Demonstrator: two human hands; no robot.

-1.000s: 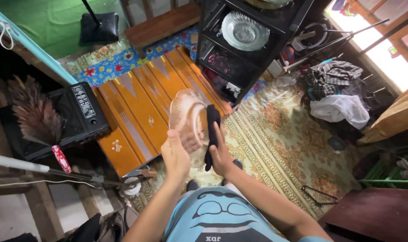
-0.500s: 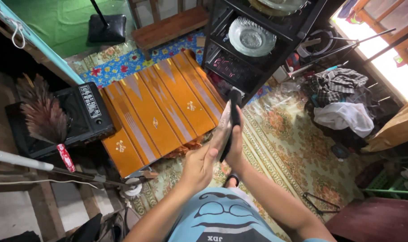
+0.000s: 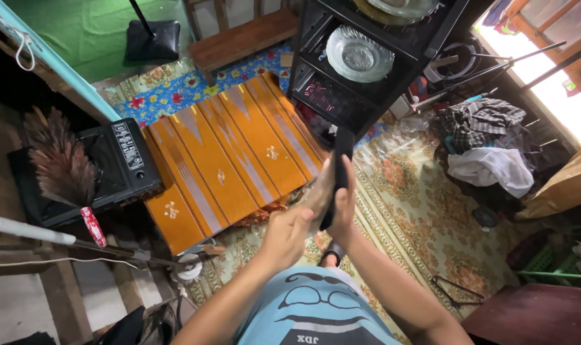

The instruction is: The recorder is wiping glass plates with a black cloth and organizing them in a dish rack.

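I hold a clear glass plate (image 3: 317, 191) edge-on in front of my chest. My left hand (image 3: 284, 235) grips its lower rim. My right hand (image 3: 343, 207) presses a dark cloth (image 3: 339, 167) against the plate's right face. The plate is tilted so that only its thin edge and a little of its patterned surface show. Both hands are close together, above the patterned floor mat.
A black shelf unit (image 3: 380, 64) ahead holds another glass plate (image 3: 359, 53). An orange striped cloth (image 3: 230, 150) covers a low surface to the left, beside a black speaker box (image 3: 115, 160) and a feather duster (image 3: 64, 167). A heap of clothes (image 3: 485, 144) lies at right.
One second ago the plate faced me, showing its broad surface; it has turned edge-on. Both hands have shifted rightward and the dark cloth has slid up along the plate.
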